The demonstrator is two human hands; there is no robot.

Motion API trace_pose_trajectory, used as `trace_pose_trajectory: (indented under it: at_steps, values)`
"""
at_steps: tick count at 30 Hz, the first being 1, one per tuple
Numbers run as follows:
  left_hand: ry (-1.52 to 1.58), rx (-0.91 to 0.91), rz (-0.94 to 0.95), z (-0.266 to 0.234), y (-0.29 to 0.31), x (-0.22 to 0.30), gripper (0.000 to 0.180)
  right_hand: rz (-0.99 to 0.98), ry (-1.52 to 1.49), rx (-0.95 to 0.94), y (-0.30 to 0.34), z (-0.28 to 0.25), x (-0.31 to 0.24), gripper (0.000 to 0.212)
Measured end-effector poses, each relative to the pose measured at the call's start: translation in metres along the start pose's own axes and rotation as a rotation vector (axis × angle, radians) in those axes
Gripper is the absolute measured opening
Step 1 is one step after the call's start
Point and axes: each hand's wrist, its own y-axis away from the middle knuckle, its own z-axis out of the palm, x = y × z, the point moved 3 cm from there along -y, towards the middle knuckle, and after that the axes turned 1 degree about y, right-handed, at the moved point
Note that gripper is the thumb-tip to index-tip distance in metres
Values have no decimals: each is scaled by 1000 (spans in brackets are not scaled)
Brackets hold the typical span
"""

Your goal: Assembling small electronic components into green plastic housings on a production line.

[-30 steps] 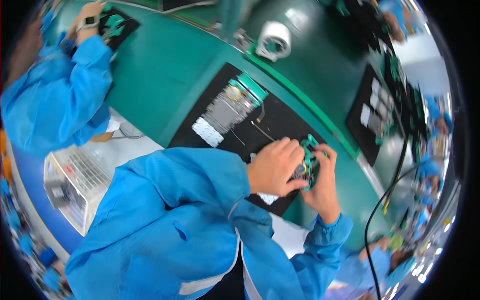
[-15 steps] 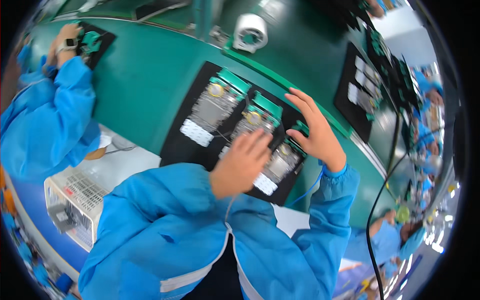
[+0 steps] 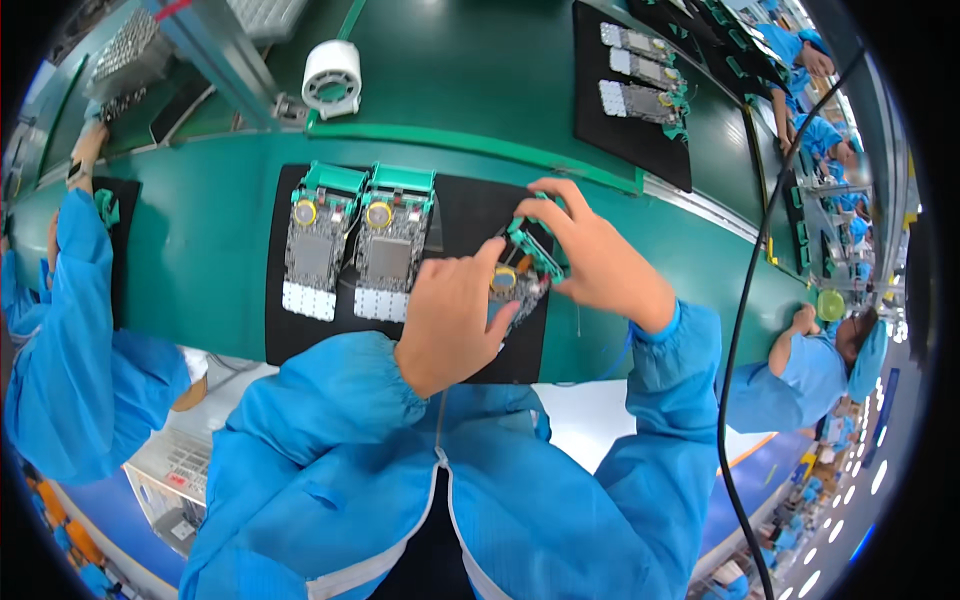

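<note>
A circuit board assembly with a green end piece and a yellow round part lies tilted on the right part of a black mat. My left hand grips its near end from the left. My right hand pinches its green far end from the right. Two more such boards lie side by side, flat on the mat's left half, each with a green end piece pointing away from me.
The mat lies on a green conveyor belt. A white tape roll stands beyond it. Another black mat with three boards sits at the far right. A co-worker's blue sleeve is at left, another person at right.
The view has swung so the mat is centred. My hands, earlier spread over the boards on the mat, have come together on the rightmost board, which now lies tilted.
</note>
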Motion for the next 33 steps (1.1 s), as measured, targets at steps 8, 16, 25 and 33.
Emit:
trace_pose_trajectory:
  at_steps: [8,16,25,33]
  values:
    - [564,-251,-102,8,-25,16,32,-1,-143,239,58,-8,4,76]
    - [504,-237,-292,53,-29,27,36,168,-273,333,85,9,17,74]
    - [222,-176,-78,60,-22,33,41,261,-212,270,93,16,12,76]
    - [190,-185,26,66,-19,34,47,195,-94,113,86,14,12,74]
